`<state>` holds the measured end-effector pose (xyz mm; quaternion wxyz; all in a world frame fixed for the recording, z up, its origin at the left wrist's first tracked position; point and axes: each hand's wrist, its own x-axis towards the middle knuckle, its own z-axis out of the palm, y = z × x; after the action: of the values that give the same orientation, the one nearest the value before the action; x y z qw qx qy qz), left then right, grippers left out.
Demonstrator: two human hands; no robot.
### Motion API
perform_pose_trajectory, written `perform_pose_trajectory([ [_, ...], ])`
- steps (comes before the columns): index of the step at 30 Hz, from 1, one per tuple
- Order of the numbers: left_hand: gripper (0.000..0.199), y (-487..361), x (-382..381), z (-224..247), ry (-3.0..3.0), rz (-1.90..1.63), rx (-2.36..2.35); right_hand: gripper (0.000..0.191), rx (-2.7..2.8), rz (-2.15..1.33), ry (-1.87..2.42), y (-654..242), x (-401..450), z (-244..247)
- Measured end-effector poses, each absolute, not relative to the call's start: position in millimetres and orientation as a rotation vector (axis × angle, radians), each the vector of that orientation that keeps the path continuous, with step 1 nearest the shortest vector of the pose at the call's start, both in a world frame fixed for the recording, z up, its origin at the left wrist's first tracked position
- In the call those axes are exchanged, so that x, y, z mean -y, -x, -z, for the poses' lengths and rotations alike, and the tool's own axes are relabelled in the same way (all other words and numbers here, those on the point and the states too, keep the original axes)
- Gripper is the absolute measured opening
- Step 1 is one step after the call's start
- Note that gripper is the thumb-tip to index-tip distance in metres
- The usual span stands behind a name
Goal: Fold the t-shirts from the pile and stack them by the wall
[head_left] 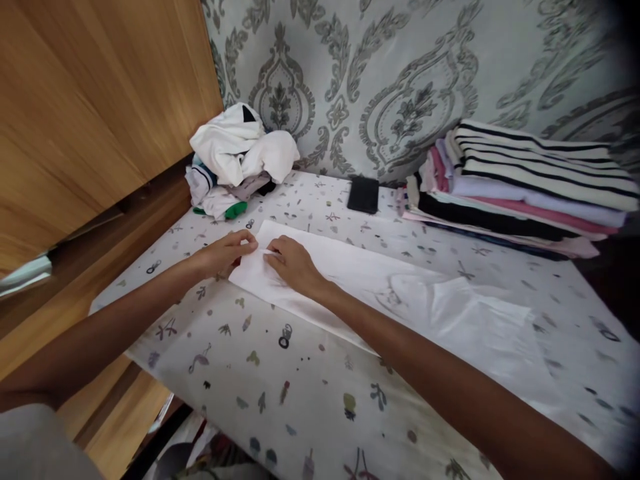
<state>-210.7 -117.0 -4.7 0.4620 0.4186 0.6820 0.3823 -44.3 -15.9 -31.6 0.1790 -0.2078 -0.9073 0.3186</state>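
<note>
A long white cloth garment [350, 267] lies folded lengthwise across the patterned sheet, with a faint print near its middle and wrinkles toward its right end. My left hand [227, 253] pinches the garment's left end between thumb and fingers. Just to its right, my right hand [290, 263] has its fingers curled on the same end, gripping the fabric. The two hands are close together but apart.
A loose heap of clothes [240, 153] sits at the back left beside a wooden cabinet [100, 100]. A black flat object [363, 195] lies near the patterned wall [340, 87]. Folded clothes [525, 180] are stacked at the back right.
</note>
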Motion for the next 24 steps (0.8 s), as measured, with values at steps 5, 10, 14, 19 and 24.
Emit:
perform_pose_trajectory([
  [5,0.057,212,126,-1,-0.875,-0.812,-1.446,0.015,2.401,-1.147,0.541,44,15,31],
  [10,0.057,217,136,-2,-0.835,-0.746,-1.446,0.014,2.484,-1.059,0.560,47,17,36],
  [14,0.054,220,144,-2,-0.811,-0.722,-1.511,0.011,2.649,-0.832,0.583,50,18,41],
  [19,0.049,221,146,8,-0.801,-0.736,-1.640,0.015,2.743,-0.605,0.560,53,21,46],
  [24,0.045,218,148,13,-0.922,-0.724,-1.842,0.025,2.742,-0.485,0.526,46,26,35],
])
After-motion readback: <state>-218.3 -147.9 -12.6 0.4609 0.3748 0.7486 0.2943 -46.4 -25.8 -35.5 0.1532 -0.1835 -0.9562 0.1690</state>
